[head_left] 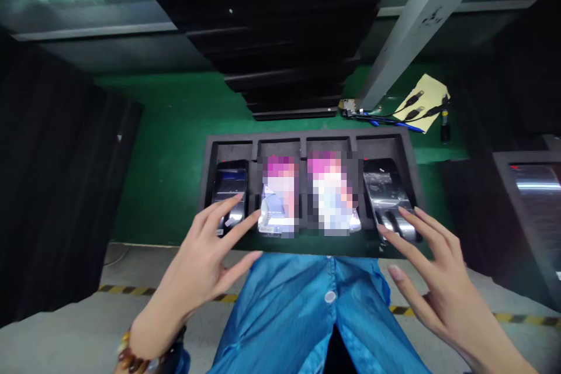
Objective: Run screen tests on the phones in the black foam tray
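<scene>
A black foam tray (280, 135) with several compartments lies across the green bench edge in front of me. The leftmost slot holds a dark-screened smartphone (231, 178), and the rightmost slot holds another dark smartphone (385, 184). Between them sit two phones with lit screens, a left one (274, 210) and a right one (335, 210), both partly pixelated. My left hand (210, 245) is open, its fingers spread over the leftmost phone and the edge of its neighbour. My right hand (432, 269) is open too, fingertips at the lower part of the rightmost phone. Whether the fingertips press the glass I cannot tell.
Behind the tray rises a tall stack of black foam trays (289, 41). A grey post (407, 29) stands right of it, near cables on a yellow paper (427, 93). More dark stacks flank the bench (166, 128), and another tray (526, 204) with a phone is at right.
</scene>
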Motion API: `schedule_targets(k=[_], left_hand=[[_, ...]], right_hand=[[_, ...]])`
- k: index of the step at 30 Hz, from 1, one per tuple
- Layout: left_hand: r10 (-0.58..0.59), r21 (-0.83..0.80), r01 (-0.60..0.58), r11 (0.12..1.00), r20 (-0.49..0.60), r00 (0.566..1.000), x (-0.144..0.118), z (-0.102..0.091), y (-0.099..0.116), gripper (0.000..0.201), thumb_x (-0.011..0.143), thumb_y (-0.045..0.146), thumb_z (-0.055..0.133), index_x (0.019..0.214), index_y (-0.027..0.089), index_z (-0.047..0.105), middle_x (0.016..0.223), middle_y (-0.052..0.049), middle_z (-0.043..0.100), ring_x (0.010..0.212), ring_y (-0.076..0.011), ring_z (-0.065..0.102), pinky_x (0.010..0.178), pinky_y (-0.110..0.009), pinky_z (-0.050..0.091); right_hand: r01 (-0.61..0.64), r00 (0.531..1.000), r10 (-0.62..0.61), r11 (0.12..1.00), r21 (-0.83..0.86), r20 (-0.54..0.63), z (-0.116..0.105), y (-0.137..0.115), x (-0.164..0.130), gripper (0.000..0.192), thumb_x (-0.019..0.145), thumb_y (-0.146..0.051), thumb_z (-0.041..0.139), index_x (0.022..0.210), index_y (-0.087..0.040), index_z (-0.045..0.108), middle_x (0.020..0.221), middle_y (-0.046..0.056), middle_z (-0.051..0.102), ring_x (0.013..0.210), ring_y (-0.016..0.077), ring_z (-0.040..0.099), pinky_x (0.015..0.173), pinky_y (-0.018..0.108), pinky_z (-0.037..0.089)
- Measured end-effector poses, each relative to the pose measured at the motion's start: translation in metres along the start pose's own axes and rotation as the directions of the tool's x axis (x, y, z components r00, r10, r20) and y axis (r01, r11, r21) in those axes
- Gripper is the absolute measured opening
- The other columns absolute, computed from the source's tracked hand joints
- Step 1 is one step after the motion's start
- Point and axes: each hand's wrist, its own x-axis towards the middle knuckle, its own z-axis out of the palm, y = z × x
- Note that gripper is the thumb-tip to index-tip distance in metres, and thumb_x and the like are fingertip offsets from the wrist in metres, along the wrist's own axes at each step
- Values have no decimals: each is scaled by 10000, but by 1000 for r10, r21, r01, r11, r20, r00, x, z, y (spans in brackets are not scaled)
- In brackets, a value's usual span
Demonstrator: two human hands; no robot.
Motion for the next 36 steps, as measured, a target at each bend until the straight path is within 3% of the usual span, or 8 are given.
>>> schedule_targets(k=[5, 12, 16, 22, 26, 30, 33, 36], left_hand=[[-45, 44, 41, 998, 109, 993, 4, 13, 12, 650, 1010, 594, 677, 1624, 397, 598, 1794, -101, 370, 1547, -408, 470, 1266, -618, 457], [-79, 39, 73, 997, 158, 984, -6, 12, 12, 639, 1005, 628, 660, 1600, 398, 628, 1787, -103, 389, 1536, -406, 465, 1268, -612, 438], [-89, 48, 81, 996, 189, 978, 3, 19, 13, 666, 1000, 647, 675, 1614, 397, 611, 1794, -103, 380, 1542, -411, 450, 1271, -625, 417], [-31, 74, 22, 997, 121, 992, 58, 29, 0, 671, 1036, 693, 615, 1612, 348, 608, 1767, -164, 386, 1560, -436, 425, 1252, -684, 408], [-73, 91, 75, 993, -26, 997, 75, 19, -16, 607, 1100, 612, 540, 1591, 264, 615, 1743, -179, 414, 1547, -408, 449, 1264, -644, 437], [-245, 79, 260, 962, -166, 955, 57, 16, -28, 526, 1111, 488, 557, 1544, 200, 633, 1628, -169, 546, 1479, -367, 526, 1235, -566, 520], [-354, 116, 370, 922, -138, 925, 48, 25, -27, 513, 1093, 473, 584, 1491, 162, 673, 1534, -177, 630, 1399, -386, 586, 1120, -561, 612], [-425, 175, 443, 879, -132, 895, 54, 33, -18, 500, 1080, 473, 592, 1456, 164, 704, 1553, -189, 624, 1386, -418, 597, 907, -546, 686]], right_hand=[[42, 995, -36, 997, -59, 90, 8, -6, 11, 686, 1057, -463, 590, 1724, -405, 441, 1801, 74, 371, 1639, 457, 359, 1159, 722, 520], [87, 991, -77, 993, -84, 111, 7, -14, 10, 681, 1058, -464, 575, 1719, -360, 448, 1811, 106, 352, 1632, 469, 361, 1140, 749, 516], [109, 989, -99, 990, -86, 112, 16, -13, 14, 620, 1067, -486, 568, 1670, -352, 515, 1794, 119, 382, 1616, 461, 388, 1170, 768, 479], [87, 993, -73, 982, -166, 87, 44, -1, 81, 560, 1112, -582, 471, 1533, -276, 677, 1725, 173, 468, 1589, 487, 417, 1197, 805, 423], [61, 998, -63, 986, -155, -9, 35, 6, 121, 572, 1134, -533, 449, 1569, -213, 638, 1726, 209, 432, 1633, 466, 360, 1263, 722, 414], [19, 994, -27, 997, -73, -107, 20, 21, 110, 548, 1138, -497, 448, 1563, -203, 631, 1685, 211, 468, 1597, 463, 417, 1287, 691, 394], [-24, 993, 21, 999, -26, -119, 23, 32, 87, 515, 1139, -469, 449, 1534, -204, 647, 1628, 224, 526, 1550, 472, 482, 1259, 713, 393], [-56, 989, 61, 998, 40, -134, 28, 34, 69, 489, 1131, -448, 474, 1538, -235, 641, 1633, 206, 536, 1544, 455, 492, 1247, 698, 399]])
